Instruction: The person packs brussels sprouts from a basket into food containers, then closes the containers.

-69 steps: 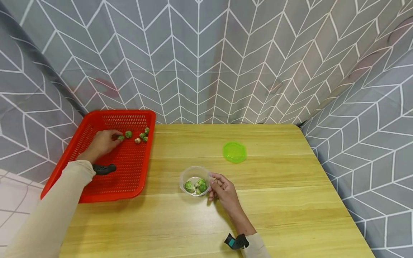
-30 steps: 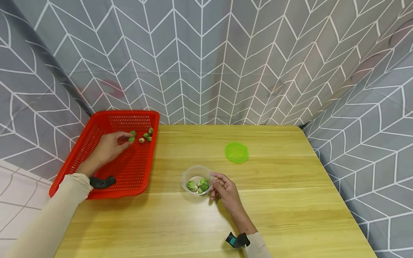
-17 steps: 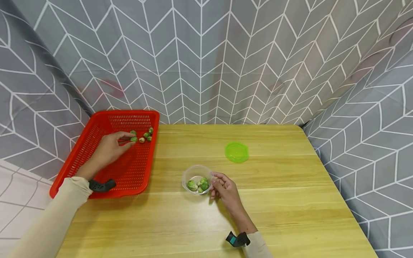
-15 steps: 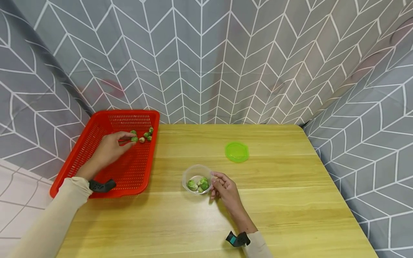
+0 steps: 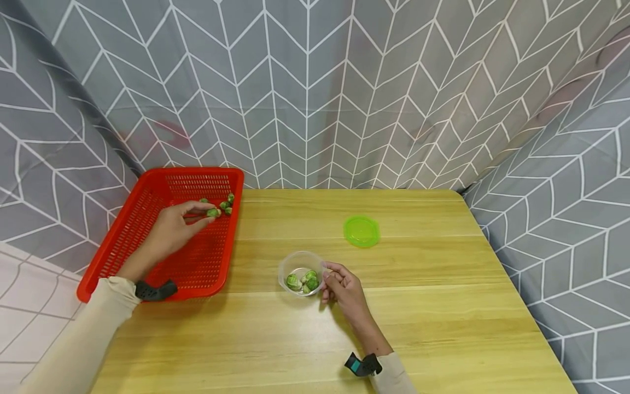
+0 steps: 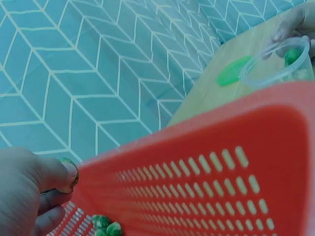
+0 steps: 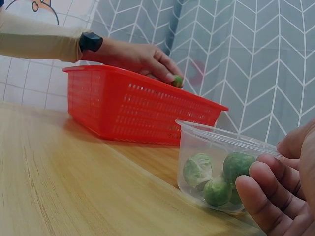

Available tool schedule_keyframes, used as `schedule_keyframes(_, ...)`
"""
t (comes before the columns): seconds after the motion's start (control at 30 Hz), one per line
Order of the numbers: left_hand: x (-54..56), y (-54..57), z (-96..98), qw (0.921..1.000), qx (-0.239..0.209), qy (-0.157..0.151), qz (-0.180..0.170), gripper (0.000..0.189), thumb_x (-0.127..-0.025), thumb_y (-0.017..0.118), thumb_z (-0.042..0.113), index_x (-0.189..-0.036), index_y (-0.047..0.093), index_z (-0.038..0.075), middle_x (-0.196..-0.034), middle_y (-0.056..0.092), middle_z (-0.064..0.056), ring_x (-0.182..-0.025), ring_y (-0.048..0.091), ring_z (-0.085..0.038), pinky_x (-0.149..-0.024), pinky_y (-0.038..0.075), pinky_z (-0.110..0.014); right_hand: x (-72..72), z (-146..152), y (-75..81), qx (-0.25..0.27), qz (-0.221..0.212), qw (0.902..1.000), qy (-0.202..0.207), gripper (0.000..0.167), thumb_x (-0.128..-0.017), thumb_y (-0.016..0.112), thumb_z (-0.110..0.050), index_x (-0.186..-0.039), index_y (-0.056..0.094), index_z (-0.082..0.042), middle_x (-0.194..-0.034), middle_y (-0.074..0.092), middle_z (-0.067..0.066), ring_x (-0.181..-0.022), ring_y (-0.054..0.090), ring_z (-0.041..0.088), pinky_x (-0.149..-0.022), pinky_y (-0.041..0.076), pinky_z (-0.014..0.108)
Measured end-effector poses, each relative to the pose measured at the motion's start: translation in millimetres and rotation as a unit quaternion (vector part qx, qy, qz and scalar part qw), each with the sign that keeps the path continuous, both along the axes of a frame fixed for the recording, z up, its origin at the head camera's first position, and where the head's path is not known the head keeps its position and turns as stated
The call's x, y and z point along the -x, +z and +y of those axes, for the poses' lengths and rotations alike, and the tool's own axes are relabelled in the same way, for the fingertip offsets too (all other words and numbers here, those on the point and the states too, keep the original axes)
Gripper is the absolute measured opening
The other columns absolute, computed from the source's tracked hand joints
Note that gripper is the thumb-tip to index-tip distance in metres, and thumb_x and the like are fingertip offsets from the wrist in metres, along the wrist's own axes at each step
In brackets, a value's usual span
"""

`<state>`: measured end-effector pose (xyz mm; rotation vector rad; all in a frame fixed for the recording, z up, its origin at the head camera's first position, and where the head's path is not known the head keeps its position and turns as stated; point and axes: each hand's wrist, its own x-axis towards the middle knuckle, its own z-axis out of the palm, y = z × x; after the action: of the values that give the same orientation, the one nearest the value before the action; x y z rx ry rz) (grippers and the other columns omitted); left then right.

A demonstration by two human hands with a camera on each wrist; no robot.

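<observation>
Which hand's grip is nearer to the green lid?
Right. The right grip holds the clear container, in front of the lid; the left grip is at the red basket, farther left.

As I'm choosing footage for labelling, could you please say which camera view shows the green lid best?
The head view: the green lid lies whole and unobstructed on the wooden table. The left wrist view shows it foreshortened, beyond the red plastic basket; the right wrist view doesn't show it.
</observation>
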<state>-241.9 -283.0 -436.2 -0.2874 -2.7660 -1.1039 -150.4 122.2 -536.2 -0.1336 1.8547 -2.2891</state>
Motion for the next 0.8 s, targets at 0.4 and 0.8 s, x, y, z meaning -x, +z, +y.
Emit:
schedule_keyframes(0.4, -11.6, 12.6, 32.1, 0.9991, -0.022, -0.037, 0.003, 0.031, -0.091, 0.077, 0.023, -0.122, 0.071, 0.023, -0.118, 0.072, -0.002, -0.107, 0.07, -0.029, -0.075, 0.055, -0.018, 0.6, 0, -0.6, 0.001, 0.002, 1.0, -0.005, 0.037, -0.103, 0.059, -0.014, -0.137, 0.056, -0.002, -0.085, 0.061, 0.018, -0.06, 0.062, 0.011, -0.058, 0.058, 0.027)
schedule_keyframes(0.8, -25.2, 19.4, 77.4, 0.9901, -0.035, -0.136, 0.0, 0.031, -0.09, 0.078, 0.023, -0.12, 0.072, 0.018, -0.117, 0.071, 0.002, -0.11, 0.068, -0.022, -0.091, 0.057, -0.044, 1.1, 0, -1.6, 0.008, 0.001, 1.0, -0.003, 0.037, -0.103, 0.059, -0.014, -0.137, 0.056, -0.001, -0.083, 0.062, 0.014, -0.059, 0.062, 0.01, -0.057, 0.057, 0.025)
